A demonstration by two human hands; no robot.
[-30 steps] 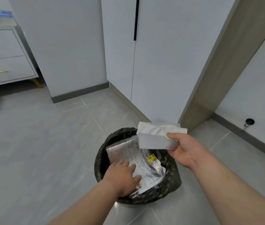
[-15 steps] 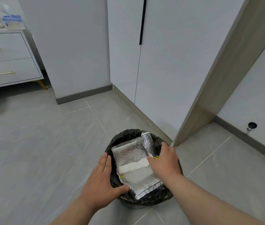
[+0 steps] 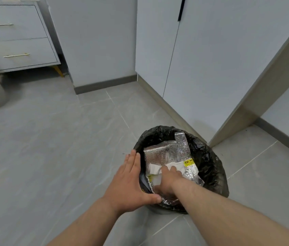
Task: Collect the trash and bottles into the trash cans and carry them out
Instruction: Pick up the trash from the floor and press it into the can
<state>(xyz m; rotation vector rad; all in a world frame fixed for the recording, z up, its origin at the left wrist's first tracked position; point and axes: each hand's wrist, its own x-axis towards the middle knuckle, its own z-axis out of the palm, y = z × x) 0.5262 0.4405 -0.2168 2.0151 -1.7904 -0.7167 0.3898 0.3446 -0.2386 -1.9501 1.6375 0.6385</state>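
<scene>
White paper is in the can, and both hands are at its mouth.

A second ago my right hand held the crumpled white paper sheet above the round trash can with the black plastic liner. Now the paper lies inside the can, on top of the silver foil insulated bag. The right hand pushes down on it with its fingers buried, so I cannot tell whether its grip has let go. My left hand has left the bag and lies flat against the can's left rim, fingers straight, holding nothing. I judge this piece collected; the can has yet to be carried out.
</scene>
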